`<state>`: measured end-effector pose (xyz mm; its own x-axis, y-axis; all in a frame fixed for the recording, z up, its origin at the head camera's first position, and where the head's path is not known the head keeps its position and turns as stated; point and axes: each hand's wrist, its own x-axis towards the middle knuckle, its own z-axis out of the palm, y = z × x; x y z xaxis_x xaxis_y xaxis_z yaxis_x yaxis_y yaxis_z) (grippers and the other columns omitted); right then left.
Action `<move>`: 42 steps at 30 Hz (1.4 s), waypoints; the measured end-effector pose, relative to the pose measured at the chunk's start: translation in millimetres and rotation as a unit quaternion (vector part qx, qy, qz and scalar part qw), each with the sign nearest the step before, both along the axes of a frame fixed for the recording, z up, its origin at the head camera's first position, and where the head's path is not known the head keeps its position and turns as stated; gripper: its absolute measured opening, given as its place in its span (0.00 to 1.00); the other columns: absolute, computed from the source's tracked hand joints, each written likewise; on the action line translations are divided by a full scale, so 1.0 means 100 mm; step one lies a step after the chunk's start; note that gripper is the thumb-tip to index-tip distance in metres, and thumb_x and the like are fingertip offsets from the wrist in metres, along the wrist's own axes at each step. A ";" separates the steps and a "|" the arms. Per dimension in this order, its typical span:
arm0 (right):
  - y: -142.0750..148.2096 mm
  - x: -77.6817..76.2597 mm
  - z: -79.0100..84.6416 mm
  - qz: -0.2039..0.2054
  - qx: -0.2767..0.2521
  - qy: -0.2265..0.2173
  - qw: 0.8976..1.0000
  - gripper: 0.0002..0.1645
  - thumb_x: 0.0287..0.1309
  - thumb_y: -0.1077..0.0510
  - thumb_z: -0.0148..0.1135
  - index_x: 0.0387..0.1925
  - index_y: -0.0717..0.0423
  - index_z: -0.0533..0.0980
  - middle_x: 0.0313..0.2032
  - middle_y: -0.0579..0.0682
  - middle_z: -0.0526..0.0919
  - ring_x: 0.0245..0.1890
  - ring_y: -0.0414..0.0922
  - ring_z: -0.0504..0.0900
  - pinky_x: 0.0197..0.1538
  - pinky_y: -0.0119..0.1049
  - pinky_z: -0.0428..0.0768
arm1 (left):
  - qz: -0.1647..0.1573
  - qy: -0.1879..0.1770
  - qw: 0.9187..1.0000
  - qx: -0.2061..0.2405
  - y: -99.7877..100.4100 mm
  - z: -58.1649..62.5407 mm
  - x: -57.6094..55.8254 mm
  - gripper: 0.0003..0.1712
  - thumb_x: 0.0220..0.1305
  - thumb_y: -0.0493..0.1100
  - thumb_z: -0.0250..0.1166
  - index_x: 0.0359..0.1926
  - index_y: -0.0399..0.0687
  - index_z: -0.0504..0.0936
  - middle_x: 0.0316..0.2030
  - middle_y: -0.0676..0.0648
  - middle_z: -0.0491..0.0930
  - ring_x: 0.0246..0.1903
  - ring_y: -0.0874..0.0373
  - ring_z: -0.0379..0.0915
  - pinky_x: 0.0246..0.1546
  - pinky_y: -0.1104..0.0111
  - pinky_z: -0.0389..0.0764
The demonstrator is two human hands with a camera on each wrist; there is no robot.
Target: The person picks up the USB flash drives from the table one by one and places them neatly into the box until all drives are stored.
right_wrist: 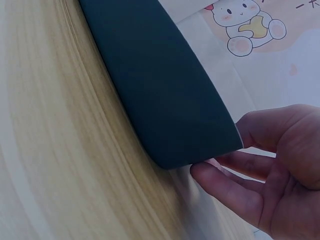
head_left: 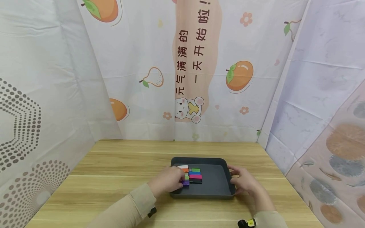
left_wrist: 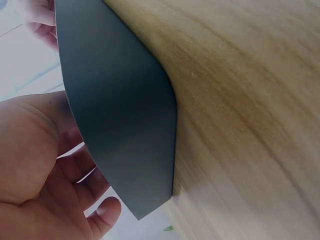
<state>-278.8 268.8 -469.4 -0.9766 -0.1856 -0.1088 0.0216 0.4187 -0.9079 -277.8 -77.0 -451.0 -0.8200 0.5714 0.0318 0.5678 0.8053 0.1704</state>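
A dark grey rectangular tray [head_left: 215,179] lies on the wooden table. In its left half, several small colourful rectangular pieces [head_left: 195,176] sit close together in two columns: white, orange, green, blue, pink, black and purple. My left hand [head_left: 169,179] reaches over the tray's left wall with fingers bent down at the left column, thumb and forefinger beside the purple piece [head_left: 186,182]. I cannot tell whether it pinches one. The left wrist view has the tray wall [left_wrist: 120,110] covering the fingertips. At the tray's right side, my right hand [head_left: 245,180] grips the rim, thumb and fingers round the wall [right_wrist: 165,90].
Wood-grain table [head_left: 125,164] surrounds the tray. Patterned cloth hangs behind it [head_left: 159,104] and along the left [head_left: 57,95] and right [head_left: 310,126] sides. Dark wrist devices [head_left: 246,223] show below both sleeves.
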 end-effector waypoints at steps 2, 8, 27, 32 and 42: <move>0.00 0.00 0.00 0.000 0.002 0.000 1.000 0.44 0.53 0.75 0.57 0.74 0.64 0.62 0.60 0.75 0.71 0.32 0.55 0.86 0.27 0.53 0.85 | 0.000 0.000 1.000 0.000 0.00 -0.01 0.00 0.04 0.59 0.45 0.76 0.36 0.57 0.89 0.34 0.61 0.83 0.36 0.64 0.76 0.49 0.56 0.76; 0.00 0.00 0.01 0.003 0.005 0.005 1.000 0.44 0.53 0.75 0.58 0.74 0.65 0.62 0.60 0.76 0.71 0.33 0.55 0.86 0.27 0.53 0.85 | 0.001 0.006 1.000 -0.001 0.01 0.00 0.01 0.04 0.57 0.46 0.77 0.33 0.58 0.89 0.32 0.62 0.83 0.36 0.64 0.75 0.48 0.55 0.73; -0.02 0.00 0.01 -0.014 0.009 0.006 1.000 0.44 0.52 0.76 0.59 0.73 0.64 0.65 0.58 0.72 0.74 0.36 0.55 0.84 0.27 0.54 0.85 | -0.003 0.018 1.000 -0.026 0.03 -0.07 -0.02 0.05 0.56 0.46 0.78 0.31 0.59 0.88 0.31 0.63 0.82 0.38 0.64 0.76 0.50 0.54 0.73; -0.02 0.01 0.01 -0.003 0.004 0.008 1.000 0.44 0.52 0.76 0.58 0.73 0.65 0.63 0.58 0.74 0.73 0.35 0.55 0.85 0.27 0.54 0.85 | -0.004 0.031 0.999 -0.033 0.04 -0.06 0.00 0.06 0.55 0.47 0.78 0.29 0.60 0.88 0.29 0.64 0.81 0.35 0.65 0.76 0.50 0.53 0.72; 0.00 0.01 0.02 0.012 -0.010 0.006 1.000 0.45 0.53 0.75 0.58 0.74 0.66 0.60 0.59 0.77 0.70 0.34 0.56 0.85 0.27 0.54 0.85 | 0.005 0.041 0.998 -0.046 0.06 -0.09 0.00 0.08 0.54 0.48 0.79 0.27 0.60 0.85 0.25 0.64 0.80 0.32 0.65 0.75 0.51 0.52 0.72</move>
